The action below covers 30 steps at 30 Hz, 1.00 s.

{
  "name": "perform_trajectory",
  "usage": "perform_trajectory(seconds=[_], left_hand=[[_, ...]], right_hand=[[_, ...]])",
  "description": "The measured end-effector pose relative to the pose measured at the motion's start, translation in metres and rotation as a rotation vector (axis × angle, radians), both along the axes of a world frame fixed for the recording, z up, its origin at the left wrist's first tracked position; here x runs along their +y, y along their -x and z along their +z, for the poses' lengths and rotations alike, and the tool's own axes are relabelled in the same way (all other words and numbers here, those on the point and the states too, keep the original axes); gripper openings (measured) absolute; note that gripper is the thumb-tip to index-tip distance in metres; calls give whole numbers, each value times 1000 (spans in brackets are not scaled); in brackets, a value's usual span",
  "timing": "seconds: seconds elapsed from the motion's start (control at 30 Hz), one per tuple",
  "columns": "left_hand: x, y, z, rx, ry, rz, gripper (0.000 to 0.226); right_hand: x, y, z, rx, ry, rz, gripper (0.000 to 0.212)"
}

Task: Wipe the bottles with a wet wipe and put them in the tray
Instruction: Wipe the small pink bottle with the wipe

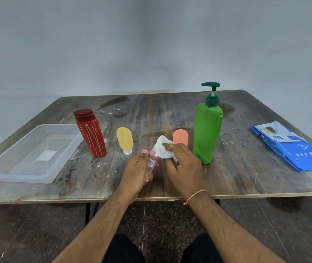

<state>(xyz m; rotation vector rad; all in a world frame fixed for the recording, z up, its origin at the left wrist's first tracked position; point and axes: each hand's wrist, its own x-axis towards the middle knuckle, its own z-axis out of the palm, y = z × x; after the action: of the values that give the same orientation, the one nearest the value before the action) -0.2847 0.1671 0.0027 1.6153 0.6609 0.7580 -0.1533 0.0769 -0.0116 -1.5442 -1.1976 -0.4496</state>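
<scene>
Both forearms reach in from the near edge of the table (246, 179), the right one with a thin pink thread band (196, 195) at the wrist. Left hand (135, 172): fingers curled round a small pink bottle (150, 163), which is held tilted above the tabletop with its printed label facing up. Right hand (186, 168): fingers and thumb pinch a crumpled white wet wipe (163, 149), which is pressed against the upper end of the pink bottle.

Just beyond the right hand stands an orange bottle (180, 137), partly hidden by the wipe and fingers. Immediately to the right of that hand stands a tall green pump bottle (207, 133), upright, with a dark green pump head. Well to the right of it lies a blue wipes pack (291, 147), flat on the table.

Beyond and left of the left hand a yellow bottle (125, 140) stands cap-down. Further left is a red bottle (90, 132) with white streaks, leaning. Left of that, near the table's left edge, sits the clear plastic tray (11, 173); no bottle is in it.
</scene>
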Motion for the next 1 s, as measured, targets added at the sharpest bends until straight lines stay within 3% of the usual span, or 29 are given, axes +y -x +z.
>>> perform_trajectory(seconds=[0.17, 0.37, 0.6, 0.83, 1.0], left_hand=[[2, 0, 0, 76, -6, -8, 57], [-2, 0, 5, 2, 135, -22, 49], [-2, 1, 4, 45, 0, -63, 53], [-1, 2, 5, -15, 130, -29, 51], [3, 2, 3, -34, 118, -92, 59]], right_hand=[[2, -4, -1, 113, -26, -19, 29], [-2, 4, -1, 15, 60, 206, 32], [1, -1, 0, 127, -28, 12, 29], [-2, 3, -1, 65, 13, 195, 26], [1, -1, -3, 134, -60, 108, 22]])
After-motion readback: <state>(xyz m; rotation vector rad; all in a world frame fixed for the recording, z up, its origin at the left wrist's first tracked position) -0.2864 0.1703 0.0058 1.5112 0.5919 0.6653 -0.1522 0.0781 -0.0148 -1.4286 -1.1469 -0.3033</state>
